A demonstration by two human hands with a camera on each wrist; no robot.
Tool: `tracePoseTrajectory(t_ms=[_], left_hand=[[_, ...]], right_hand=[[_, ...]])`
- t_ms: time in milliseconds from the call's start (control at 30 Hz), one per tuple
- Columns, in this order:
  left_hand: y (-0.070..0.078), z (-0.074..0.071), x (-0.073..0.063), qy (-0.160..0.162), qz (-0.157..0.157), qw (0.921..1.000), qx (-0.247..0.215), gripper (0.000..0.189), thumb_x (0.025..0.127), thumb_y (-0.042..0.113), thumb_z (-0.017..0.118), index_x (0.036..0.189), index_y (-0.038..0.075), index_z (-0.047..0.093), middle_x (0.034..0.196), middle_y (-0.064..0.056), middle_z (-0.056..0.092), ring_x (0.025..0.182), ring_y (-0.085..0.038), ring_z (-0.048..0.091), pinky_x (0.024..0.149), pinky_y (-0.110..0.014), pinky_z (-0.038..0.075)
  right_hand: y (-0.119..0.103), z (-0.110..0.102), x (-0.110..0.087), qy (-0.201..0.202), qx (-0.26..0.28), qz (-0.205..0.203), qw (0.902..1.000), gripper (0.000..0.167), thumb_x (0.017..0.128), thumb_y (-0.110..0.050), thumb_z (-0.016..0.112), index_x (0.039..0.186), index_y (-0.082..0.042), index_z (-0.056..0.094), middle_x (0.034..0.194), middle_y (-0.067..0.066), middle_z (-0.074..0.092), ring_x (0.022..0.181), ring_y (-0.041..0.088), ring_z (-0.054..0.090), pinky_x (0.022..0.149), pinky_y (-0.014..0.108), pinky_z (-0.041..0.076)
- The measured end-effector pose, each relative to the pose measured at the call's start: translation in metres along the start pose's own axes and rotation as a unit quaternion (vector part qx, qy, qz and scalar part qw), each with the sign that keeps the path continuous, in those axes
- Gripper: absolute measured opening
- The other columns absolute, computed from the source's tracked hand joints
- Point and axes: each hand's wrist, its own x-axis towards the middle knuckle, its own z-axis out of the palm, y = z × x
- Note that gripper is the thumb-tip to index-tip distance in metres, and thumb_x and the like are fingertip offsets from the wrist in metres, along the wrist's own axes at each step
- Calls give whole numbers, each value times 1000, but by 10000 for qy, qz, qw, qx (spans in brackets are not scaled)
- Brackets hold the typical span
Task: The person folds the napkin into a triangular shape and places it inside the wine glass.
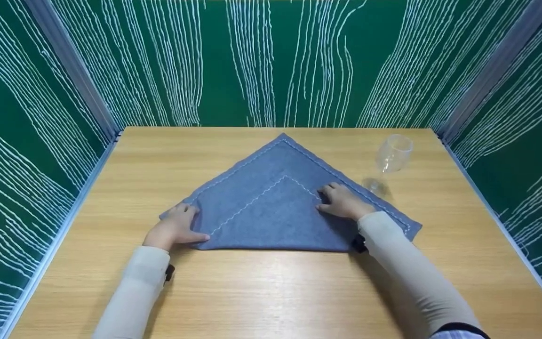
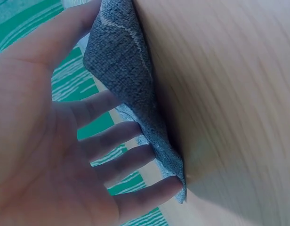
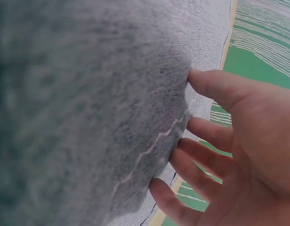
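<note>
A blue-grey cloth napkin with pale zigzag stitching lies folded in a triangle, its point away from me and its long fold nearest. At its left corner, my left hand rests with the thumb and fingers spread on the fabric. The left wrist view shows those fingers nearly straight against the raised, bent cloth edge. My right hand touches the top layer right of the middle with its fingertips. In the right wrist view, its fingers are loosely bent against the fabric.
A clear stemmed glass stands behind the napkin's right side, close to my right forearm. The wooden table is bordered by green panels with white wavy lines at the back and both sides.
</note>
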Motion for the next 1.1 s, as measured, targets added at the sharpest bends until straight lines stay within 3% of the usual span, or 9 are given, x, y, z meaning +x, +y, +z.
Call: tracePoseTrajectory(t_ms=[400, 600, 800, 933, 1100], left_hand=[[13, 3, -2, -71, -97, 9999, 81, 89, 87, 45, 76, 149, -7, 38, 153, -33, 30, 143, -50, 24, 112, -63, 26], [17, 5, -1, 78, 291, 9995, 137, 67, 89, 34, 77, 142, 1, 51, 145, -28, 43, 136, -46, 38, 109, -60, 34], [18, 6, -2, 181, 672, 9975, 139, 30, 87, 28, 80, 106, 8, 68, 124, -19, 53, 115, -38, 51, 97, -55, 46], [16, 4, -5, 158, 654, 9977, -11, 27, 85, 29, 81, 84, 9, 63, 124, -19, 53, 109, -36, 52, 95, -53, 46], [14, 3, -4, 138, 715, 9973, -59, 24, 88, 23, 77, 76, 10, 61, 123, -18, 54, 106, -33, 51, 96, -52, 46]], right_hand=[[6, -2, -5, -59, 141, 87, 9998, 56, 92, -26, 73, 133, 8, 56, 130, 29, 53, 125, 47, 48, 107, 55, 37], [7, -8, 2, -111, 319, 188, 9993, 58, 87, -25, 77, 130, 9, 58, 127, 30, 52, 122, 48, 48, 105, 57, 38], [11, -10, 8, -108, 643, 63, 9979, 55, 80, -19, 82, 124, 10, 62, 115, 25, 58, 111, 42, 53, 99, 54, 43], [10, -12, 12, -97, 1008, 83, 9948, 45, 81, -14, 80, 114, 10, 61, 103, 19, 61, 98, 36, 56, 90, 50, 47], [11, -9, 17, -32, 1363, 419, 9898, 22, 92, -14, 66, 105, 3, 60, 94, 12, 61, 86, 27, 56, 80, 43, 47]])
